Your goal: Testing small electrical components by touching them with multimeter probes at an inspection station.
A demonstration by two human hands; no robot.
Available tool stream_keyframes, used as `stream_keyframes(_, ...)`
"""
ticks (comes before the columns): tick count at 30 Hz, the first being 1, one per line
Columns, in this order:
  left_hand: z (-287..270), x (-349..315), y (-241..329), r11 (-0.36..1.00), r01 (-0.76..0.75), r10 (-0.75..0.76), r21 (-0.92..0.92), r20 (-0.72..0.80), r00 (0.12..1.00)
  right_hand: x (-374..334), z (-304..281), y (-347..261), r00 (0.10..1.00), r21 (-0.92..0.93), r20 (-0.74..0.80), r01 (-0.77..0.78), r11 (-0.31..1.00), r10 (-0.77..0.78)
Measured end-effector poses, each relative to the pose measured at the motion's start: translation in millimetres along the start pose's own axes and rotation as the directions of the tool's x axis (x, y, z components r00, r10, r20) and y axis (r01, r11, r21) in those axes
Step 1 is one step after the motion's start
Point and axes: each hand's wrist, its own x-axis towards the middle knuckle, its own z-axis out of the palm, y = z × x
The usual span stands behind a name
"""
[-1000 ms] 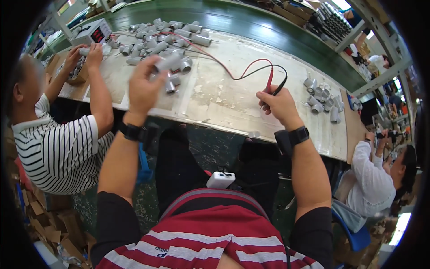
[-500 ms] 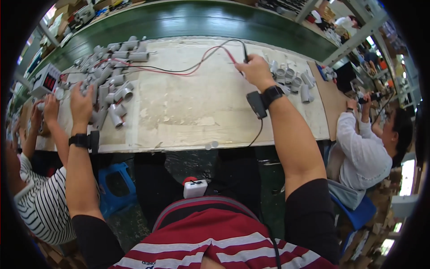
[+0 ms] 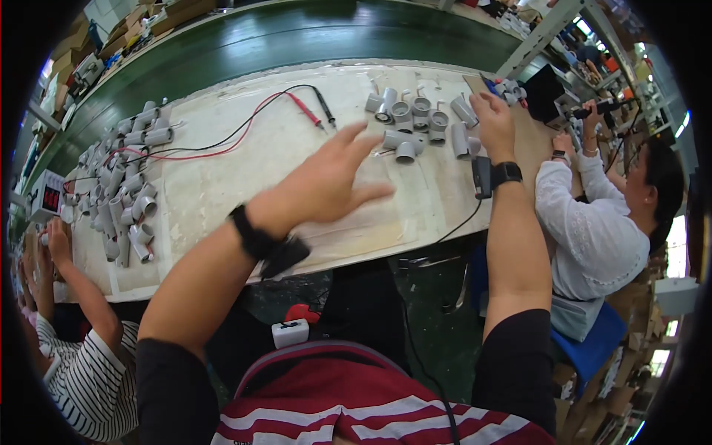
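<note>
My left hand (image 3: 326,178) hovers over the middle of the table with its fingers spread and nothing in it, slightly smeared by motion. It is close to a grey tee-shaped pipe fitting (image 3: 404,144). My right hand (image 3: 495,127) is open at the right, just beside a grey tubular fitting (image 3: 461,141). Several more grey fittings (image 3: 420,115) stand or lie between the hands. A red test probe (image 3: 305,113) and a black test probe (image 3: 325,109) lie on the tabletop beyond my left hand, trailing red and black leads.
A heap of grey fittings (image 3: 122,185) covers the table's left part, beside a meter with a red display (image 3: 49,196). One co-worker in stripes (image 3: 96,371) sits at the left, another in white (image 3: 593,245) at the right. A green surface (image 3: 311,33) runs behind the table.
My right hand has let go of the probes and moved right, past the fittings. My left hand has left the heap and swung right to mid-table. The view has shifted rightward.
</note>
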Motion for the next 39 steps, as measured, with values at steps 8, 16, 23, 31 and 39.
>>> stream_keyframes(8, 63.9, 158.5, -68.8, 0.925, 0.364, -0.368, 0.107, 0.02, 0.93, -24.3, 14.0, 19.3, 0.932, 0.278, 0.341, 0.028, 0.96, -0.126)
stream_keyframes(16, 59.8, 108.5, -42.3, 0.902, 0.278, -0.308, 0.332, 0.041, 0.951, -92.2, 20.6, -40.6, 0.954, 0.355, 0.262, 0.047, 0.934, -0.147)
stream_keyframes(23, 32.0, 36.8, -40.9, 0.945, 0.157, -0.158, 0.286, -0.02, 0.987, -176.4, 39.0, -110.1, 0.994, 0.302, 0.09, 0.036, 0.953, -0.067)
stream_keyframes(31, -21.1, -57.7, -50.5, 0.956, 0.068, -0.046, 0.287, -0.084, 0.995, -267.8, 84.6, -195.2, 0.993, 0.174, -0.021, 0.115, 0.978, -0.113)
stream_keyframes(39, -80.5, -119.8, -79.8, 0.96, 0.129, -0.111, 0.249, -0.084, 0.99, -298.7, 133.2, -259.8, 0.977, 0.194, 0.069, 0.183, 0.964, -0.2)
